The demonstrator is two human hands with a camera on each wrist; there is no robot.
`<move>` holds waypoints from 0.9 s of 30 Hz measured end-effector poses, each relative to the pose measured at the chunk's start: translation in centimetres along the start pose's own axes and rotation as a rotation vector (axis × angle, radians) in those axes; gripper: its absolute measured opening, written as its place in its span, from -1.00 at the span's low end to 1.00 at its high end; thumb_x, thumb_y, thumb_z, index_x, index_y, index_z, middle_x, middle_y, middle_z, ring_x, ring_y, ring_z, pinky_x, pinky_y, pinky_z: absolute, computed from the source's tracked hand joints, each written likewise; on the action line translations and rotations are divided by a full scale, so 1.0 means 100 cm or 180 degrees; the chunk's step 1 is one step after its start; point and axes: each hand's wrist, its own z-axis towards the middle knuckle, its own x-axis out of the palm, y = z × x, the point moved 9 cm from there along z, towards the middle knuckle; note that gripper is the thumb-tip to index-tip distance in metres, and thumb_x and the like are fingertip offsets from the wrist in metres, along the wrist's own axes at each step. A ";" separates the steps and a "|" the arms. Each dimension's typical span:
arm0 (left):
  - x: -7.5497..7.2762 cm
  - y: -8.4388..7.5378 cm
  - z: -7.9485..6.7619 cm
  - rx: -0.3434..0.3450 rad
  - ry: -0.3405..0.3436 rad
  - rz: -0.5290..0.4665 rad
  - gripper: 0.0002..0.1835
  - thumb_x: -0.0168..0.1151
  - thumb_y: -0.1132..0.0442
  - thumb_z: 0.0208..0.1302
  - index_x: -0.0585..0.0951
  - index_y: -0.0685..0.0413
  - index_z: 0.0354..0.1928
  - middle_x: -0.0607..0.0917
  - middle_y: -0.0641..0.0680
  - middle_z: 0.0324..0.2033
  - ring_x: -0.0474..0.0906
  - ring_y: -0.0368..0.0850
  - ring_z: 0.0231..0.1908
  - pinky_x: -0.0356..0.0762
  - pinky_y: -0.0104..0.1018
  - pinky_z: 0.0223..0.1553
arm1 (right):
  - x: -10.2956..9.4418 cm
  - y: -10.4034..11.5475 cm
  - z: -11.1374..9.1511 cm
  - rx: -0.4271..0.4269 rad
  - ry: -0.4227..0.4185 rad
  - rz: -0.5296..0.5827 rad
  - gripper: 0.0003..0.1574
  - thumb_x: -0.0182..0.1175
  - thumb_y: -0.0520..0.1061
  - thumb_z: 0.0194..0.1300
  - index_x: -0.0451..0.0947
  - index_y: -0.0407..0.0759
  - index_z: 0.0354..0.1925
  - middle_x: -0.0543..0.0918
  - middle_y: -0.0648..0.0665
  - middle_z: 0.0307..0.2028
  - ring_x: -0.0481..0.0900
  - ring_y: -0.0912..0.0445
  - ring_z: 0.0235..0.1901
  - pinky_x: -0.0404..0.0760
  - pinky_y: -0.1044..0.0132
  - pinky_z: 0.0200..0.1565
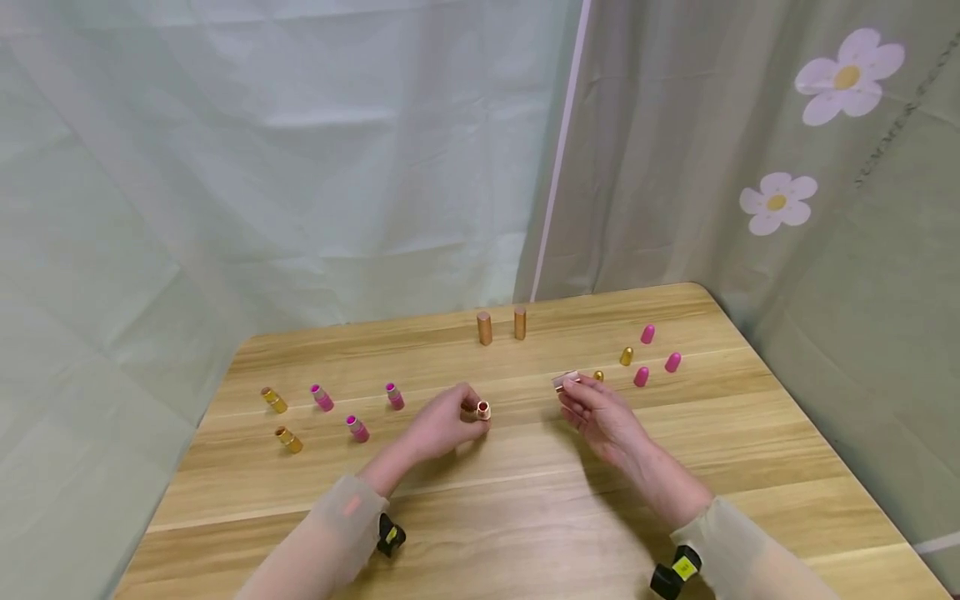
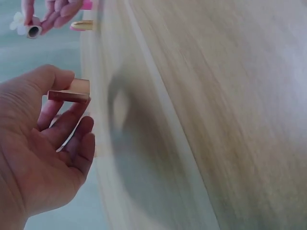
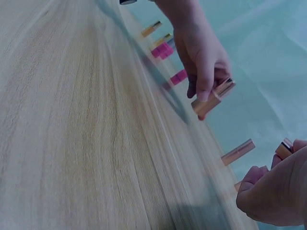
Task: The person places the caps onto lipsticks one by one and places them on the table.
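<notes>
In the head view my left hand [image 1: 442,423] pinches a rose-gold lipstick tube base [image 1: 483,410] just over the middle of the table, its hollow end facing up. The left wrist view shows this base [image 2: 72,92] between thumb and fingertips of the left hand [image 2: 43,139]. My right hand [image 1: 609,418] holds a rose-gold lipstick cap [image 1: 566,381] lying sideways between thumb and fingers. Its hollow end shows in the left wrist view, where the cap [image 2: 33,31] points down. Cap and base are apart.
Two closed rose-gold lipsticks [image 1: 484,328] stand at the table's back. On the left stand gold tube bases [image 1: 288,440] and pink tube bases [image 1: 357,429]. Gold caps [image 1: 627,357] and pink caps [image 1: 673,362] stand on the right. A curtain [image 1: 375,167] hangs behind the wooden table [image 1: 510,533].
</notes>
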 end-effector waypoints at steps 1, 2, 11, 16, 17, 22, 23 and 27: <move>0.000 -0.002 -0.002 0.0000 0.0005 -0.0034 -0.76 0.47 0.17 0.24 0.57 -0.07 -0.16 0.67 -0.03 -0.17 0.59 -0.12 -0.14 0.56 -0.08 -0.01 | 0.000 0.000 0.000 -0.0007 -0.0010 0.0008 -0.85 0.14 -0.28 0.50 0.56 -0.04 -0.18 0.73 0.03 -0.31 0.66 0.19 -0.20 0.57 0.25 0.08; 0.000 -0.004 -0.004 0.0003 0.0010 -0.0065 -0.76 0.47 0.17 0.25 0.57 -0.07 -0.15 0.67 -0.03 -0.15 0.59 -0.12 -0.12 0.57 -0.07 0.01 | 0.000 0.000 0.000 -0.0013 0.0000 0.0003 -0.86 0.14 -0.28 0.50 0.55 -0.04 -0.18 0.73 0.04 -0.31 0.66 0.19 -0.20 0.56 0.24 0.09; -0.004 -0.018 -0.016 0.0262 -0.0077 -0.0195 -0.83 0.40 0.22 0.30 0.66 -0.09 -0.11 0.67 -0.14 -0.24 0.57 -0.18 -0.16 0.57 -0.14 -0.04 | 0.001 -0.001 0.000 -0.0005 -0.0020 -0.0009 -0.92 0.18 -0.25 0.49 0.53 -0.08 -0.13 0.73 0.03 -0.30 0.67 0.18 -0.19 0.54 0.18 0.18; -0.009 -0.016 -0.022 0.0337 -0.0205 -0.0360 -0.75 0.38 0.26 0.34 0.71 -0.06 0.04 0.66 -0.10 -0.19 0.54 -0.17 -0.18 0.56 -0.22 -0.11 | 0.001 -0.002 0.000 -0.0013 0.0004 -0.0035 -0.89 0.17 -0.25 0.49 0.58 -0.05 -0.19 0.74 0.04 -0.31 0.68 0.19 -0.19 0.55 0.22 0.14; -0.010 -0.016 -0.022 0.0352 -0.0236 -0.0404 -0.72 0.38 0.27 0.35 0.71 -0.01 0.08 0.66 -0.08 -0.19 0.54 -0.16 -0.19 0.56 -0.23 -0.12 | 0.001 -0.002 0.000 -0.0018 0.0013 -0.0040 -0.88 0.17 -0.25 0.49 0.59 -0.04 -0.20 0.74 0.04 -0.31 0.68 0.19 -0.20 0.56 0.22 0.13; -0.014 -0.012 -0.023 0.0230 -0.0336 -0.0694 -0.67 0.41 0.25 0.33 0.67 0.14 0.10 0.65 -0.02 -0.22 0.52 -0.13 -0.23 0.54 -0.32 -0.22 | 0.002 -0.005 0.002 -0.0032 0.0023 -0.0036 -0.80 0.17 -0.27 0.49 0.64 -0.02 -0.27 0.76 0.04 -0.32 0.69 0.19 -0.21 0.57 0.24 0.09; -0.014 -0.010 -0.023 0.0183 -0.0347 -0.0745 -0.69 0.42 0.24 0.33 0.67 0.14 0.06 0.66 -0.02 -0.23 0.53 -0.13 -0.24 0.54 -0.33 -0.23 | 0.003 -0.005 0.002 -0.0033 0.0025 -0.0036 -0.79 0.17 -0.27 0.49 0.65 -0.02 -0.28 0.76 0.03 -0.33 0.69 0.19 -0.22 0.58 0.24 0.08; -0.015 -0.009 -0.021 0.0092 -0.0393 -0.0823 -0.77 0.43 0.20 0.32 0.68 0.04 -0.03 0.67 -0.04 -0.25 0.54 -0.12 -0.24 0.55 -0.33 -0.23 | 0.007 -0.008 0.002 -0.0046 0.0025 -0.0026 -0.80 0.18 -0.28 0.47 0.66 -0.04 -0.27 0.77 0.03 -0.33 0.70 0.19 -0.23 0.60 0.25 0.03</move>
